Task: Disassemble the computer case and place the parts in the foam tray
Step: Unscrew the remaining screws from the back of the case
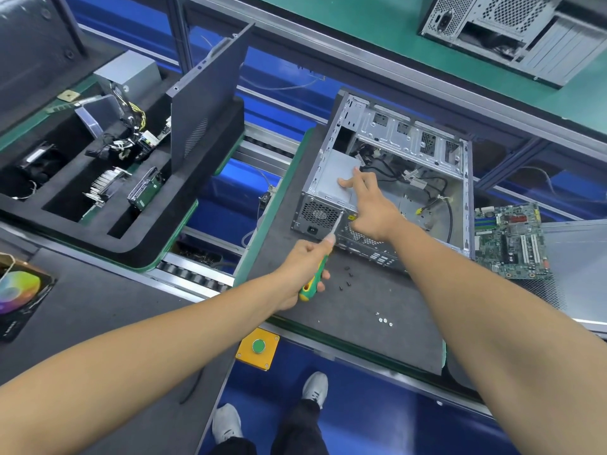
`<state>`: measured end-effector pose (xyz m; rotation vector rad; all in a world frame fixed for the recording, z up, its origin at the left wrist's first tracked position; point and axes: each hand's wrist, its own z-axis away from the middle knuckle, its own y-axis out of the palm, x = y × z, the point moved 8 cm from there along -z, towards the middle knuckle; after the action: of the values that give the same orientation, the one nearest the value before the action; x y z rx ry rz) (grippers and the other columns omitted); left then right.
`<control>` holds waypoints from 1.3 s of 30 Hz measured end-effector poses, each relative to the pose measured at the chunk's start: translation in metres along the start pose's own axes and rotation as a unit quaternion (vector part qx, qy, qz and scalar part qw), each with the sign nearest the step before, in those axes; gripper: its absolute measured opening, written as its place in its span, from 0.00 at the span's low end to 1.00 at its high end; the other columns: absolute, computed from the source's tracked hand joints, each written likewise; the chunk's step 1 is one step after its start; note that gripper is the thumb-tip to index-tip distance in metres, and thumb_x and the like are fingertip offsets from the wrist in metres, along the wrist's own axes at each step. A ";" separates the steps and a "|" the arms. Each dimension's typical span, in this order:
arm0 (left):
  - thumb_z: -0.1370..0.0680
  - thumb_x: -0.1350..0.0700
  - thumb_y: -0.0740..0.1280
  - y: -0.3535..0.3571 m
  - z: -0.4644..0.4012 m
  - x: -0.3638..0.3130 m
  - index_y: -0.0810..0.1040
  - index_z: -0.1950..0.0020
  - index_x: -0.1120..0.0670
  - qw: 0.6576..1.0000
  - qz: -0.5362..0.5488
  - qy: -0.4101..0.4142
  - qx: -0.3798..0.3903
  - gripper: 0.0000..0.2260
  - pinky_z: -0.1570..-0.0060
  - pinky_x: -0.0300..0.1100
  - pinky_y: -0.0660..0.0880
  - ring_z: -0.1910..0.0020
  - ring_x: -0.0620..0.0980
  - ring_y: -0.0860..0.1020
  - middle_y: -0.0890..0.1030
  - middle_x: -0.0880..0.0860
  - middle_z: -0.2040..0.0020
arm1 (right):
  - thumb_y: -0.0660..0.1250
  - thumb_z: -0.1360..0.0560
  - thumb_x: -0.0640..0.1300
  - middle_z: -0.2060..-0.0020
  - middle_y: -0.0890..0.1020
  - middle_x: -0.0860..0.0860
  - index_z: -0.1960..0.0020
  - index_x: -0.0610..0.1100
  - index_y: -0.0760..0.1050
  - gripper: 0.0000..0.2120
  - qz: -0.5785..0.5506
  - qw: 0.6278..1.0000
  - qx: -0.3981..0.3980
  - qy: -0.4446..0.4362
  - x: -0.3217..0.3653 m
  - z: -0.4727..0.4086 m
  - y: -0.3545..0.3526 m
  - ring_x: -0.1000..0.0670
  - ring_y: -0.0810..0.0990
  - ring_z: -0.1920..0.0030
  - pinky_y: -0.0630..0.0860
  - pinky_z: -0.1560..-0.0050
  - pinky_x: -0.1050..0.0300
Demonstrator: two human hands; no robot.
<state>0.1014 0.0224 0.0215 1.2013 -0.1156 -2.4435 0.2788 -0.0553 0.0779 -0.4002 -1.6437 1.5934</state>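
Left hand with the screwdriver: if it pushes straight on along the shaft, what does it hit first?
Most likely the rear face of the power supply in the case. The left hand points the screwdriver tip at its edge beside the fan grille; whether it already touches is unclear.

The right hand (368, 205) covers part of the power supply (331, 178) inside the computer case (387, 178). The left hand (303, 270) wraps the screwdriver (317, 277), hiding most of its handle; whether the tip meets a screw is too small to tell. The motherboard (510, 241) lies partly behind the case wall. A second case (512, 31) is cut off by the top edge. The upright side panel (203, 110) screens part of the foam tray (147, 224).
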 end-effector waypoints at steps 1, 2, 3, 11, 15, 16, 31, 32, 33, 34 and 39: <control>0.23 0.42 0.74 -0.002 0.000 0.000 0.71 0.40 0.57 1.000 -0.010 0.012 -0.013 0.23 0.73 0.39 0.73 0.69 0.45 0.75 0.77 0.54 0.53 | 0.67 0.35 0.29 0.29 0.54 0.59 0.21 0.50 0.57 0.46 -0.003 1.000 0.000 -0.003 0.000 0.000 0.000 0.43 0.71 0.31 0.68 0.74 0.66; 0.25 0.45 0.77 -0.003 -0.001 -0.001 0.71 0.40 0.58 0.999 -0.010 0.027 -0.021 0.25 0.73 0.38 0.74 0.69 0.44 0.77 0.77 0.54 0.53 | 0.67 0.35 0.29 0.29 0.54 0.60 0.21 0.50 0.57 0.46 -0.006 1.000 -0.001 -0.005 0.000 0.000 0.000 0.43 0.71 0.30 0.68 0.73 0.67; 0.26 0.46 0.77 -0.005 -0.002 -0.001 0.71 0.42 0.58 0.999 -0.004 0.040 -0.023 0.23 0.72 0.38 0.75 0.69 0.43 0.79 0.77 0.55 0.53 | 0.67 0.35 0.29 0.29 0.54 0.60 0.21 0.50 0.57 0.46 -0.005 1.000 -0.002 -0.005 0.000 0.000 0.000 0.43 0.71 0.30 0.68 0.74 0.66; 0.15 0.39 0.55 0.003 0.001 0.001 0.80 0.39 0.51 0.999 -0.012 0.006 0.052 0.21 0.67 0.39 0.78 0.62 0.46 0.85 0.88 0.48 0.53 | 0.67 0.35 0.29 0.28 0.56 0.56 0.20 0.49 0.54 0.47 -0.008 1.000 -0.001 -0.004 0.000 0.001 0.000 0.42 0.77 0.40 0.67 0.73 0.62; 0.20 0.39 0.66 0.005 0.002 -0.012 0.71 0.36 0.48 0.998 -0.037 0.051 0.027 0.19 0.72 0.39 0.75 0.68 0.43 0.80 0.82 0.53 0.48 | 0.67 0.34 0.29 0.29 0.56 0.55 0.20 0.47 0.54 0.47 -0.005 1.000 -0.005 -0.004 0.001 0.001 -0.001 0.40 0.76 0.38 0.66 0.75 0.67; 0.21 0.41 0.71 0.006 0.002 -0.012 0.69 0.37 0.49 0.997 -0.042 0.059 0.023 0.20 0.72 0.40 0.76 0.68 0.43 0.79 0.78 0.54 0.48 | 0.67 0.35 0.29 0.29 0.56 0.55 0.20 0.47 0.54 0.47 -0.005 1.000 -0.005 -0.004 0.001 0.001 0.000 0.40 0.76 0.38 0.65 0.75 0.66; 0.16 0.53 0.65 0.020 -0.014 -0.035 0.67 0.35 0.56 0.997 -0.037 0.064 0.025 0.14 0.78 0.38 0.70 0.72 0.46 0.77 0.74 0.54 0.53 | 0.68 0.35 0.29 0.27 0.57 0.52 0.20 0.47 0.52 0.48 -0.012 1.000 -0.010 -0.004 0.000 0.000 0.000 0.38 0.75 0.36 0.68 0.73 0.70; 0.17 0.54 0.67 0.021 -0.018 -0.040 0.66 0.37 0.57 0.996 -0.042 0.077 0.027 0.14 0.77 0.39 0.72 0.73 0.46 0.77 0.74 0.54 0.56 | 0.68 0.35 0.29 0.27 0.57 0.52 0.20 0.48 0.52 0.48 -0.012 1.000 -0.010 -0.003 0.000 0.000 0.000 0.39 0.74 0.35 0.68 0.72 0.70; 0.17 0.56 0.68 0.023 -0.021 -0.045 0.66 0.39 0.58 0.995 -0.039 0.088 0.029 0.13 0.77 0.40 0.74 0.73 0.46 0.77 0.74 0.55 0.58 | 0.68 0.35 0.30 0.27 0.57 0.53 0.20 0.48 0.53 0.48 -0.013 1.000 -0.011 -0.002 0.000 0.000 -0.001 0.39 0.74 0.35 0.68 0.72 0.70; 0.17 0.56 0.67 0.024 -0.025 -0.049 0.66 0.42 0.58 0.995 -0.034 0.094 0.029 0.11 0.76 0.40 0.76 0.74 0.47 0.77 0.73 0.56 0.60 | 0.68 0.35 0.30 0.27 0.57 0.53 0.20 0.49 0.53 0.48 -0.014 1.000 -0.012 -0.002 0.000 0.000 -0.001 0.39 0.74 0.35 0.68 0.72 0.70; 0.13 0.54 0.56 0.025 -0.037 -0.047 0.73 0.45 0.57 0.993 -0.078 0.088 0.024 0.09 0.71 0.38 0.75 0.71 0.48 0.82 0.85 0.54 0.62 | 0.66 0.35 0.30 0.28 0.57 0.54 0.20 0.48 0.54 0.47 -0.013 1.000 -0.009 -0.008 -0.001 0.001 0.000 0.41 0.73 0.33 0.66 0.74 0.66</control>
<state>0.1640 0.0218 0.0391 1.4923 -0.0312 -2.4646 0.2789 -0.0563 0.0781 -0.3759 -1.6693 1.5673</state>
